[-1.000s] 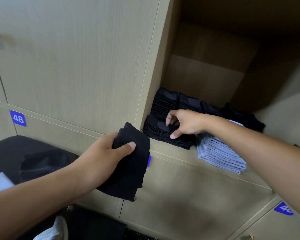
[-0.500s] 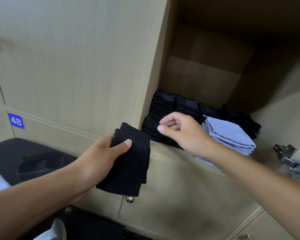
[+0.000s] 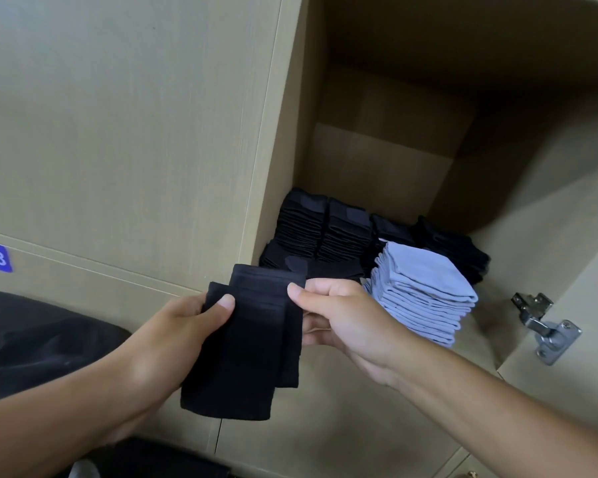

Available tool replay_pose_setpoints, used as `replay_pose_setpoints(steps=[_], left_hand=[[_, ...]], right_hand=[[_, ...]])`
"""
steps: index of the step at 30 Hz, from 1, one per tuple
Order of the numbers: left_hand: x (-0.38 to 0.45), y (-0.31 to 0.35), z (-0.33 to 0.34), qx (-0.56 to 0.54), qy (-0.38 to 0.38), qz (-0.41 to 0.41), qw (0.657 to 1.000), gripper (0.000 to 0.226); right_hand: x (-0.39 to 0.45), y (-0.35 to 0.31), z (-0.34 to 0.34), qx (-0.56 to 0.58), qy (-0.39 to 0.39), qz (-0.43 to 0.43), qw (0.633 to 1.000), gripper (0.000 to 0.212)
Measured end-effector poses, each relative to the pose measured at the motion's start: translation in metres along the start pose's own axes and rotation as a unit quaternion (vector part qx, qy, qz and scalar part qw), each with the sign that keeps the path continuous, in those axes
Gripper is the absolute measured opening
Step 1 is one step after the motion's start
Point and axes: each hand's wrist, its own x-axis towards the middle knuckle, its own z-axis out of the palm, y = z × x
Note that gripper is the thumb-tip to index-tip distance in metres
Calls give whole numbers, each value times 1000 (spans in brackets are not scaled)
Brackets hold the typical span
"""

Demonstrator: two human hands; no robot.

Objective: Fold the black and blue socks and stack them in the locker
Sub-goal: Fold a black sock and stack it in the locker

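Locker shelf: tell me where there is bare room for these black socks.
Bare shelf floor lies right of the light blue folded sock stack, toward the metal door hinge. The left and back are crowded: black folded sock stacks fill the space from the left wall across behind the blue pile.

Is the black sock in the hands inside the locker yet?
Not yet: black sock is held in front of the locker.
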Motion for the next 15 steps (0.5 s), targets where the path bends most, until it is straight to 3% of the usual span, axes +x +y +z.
replay_pose_setpoints(steps=[9,12,15], left_hand=[[7,-4,-11,-51,104,-38,993,34],[7,-3,-9,-94,114,-52,988,30],[8,-2,-7,-149,106,-81,980,32]], right_hand=[[12,4,-17,-69,174,-127,974,39],[11,5,-19,-49,170,-193,965,34],[6,6,-16,-49,110,-238,964,14]])
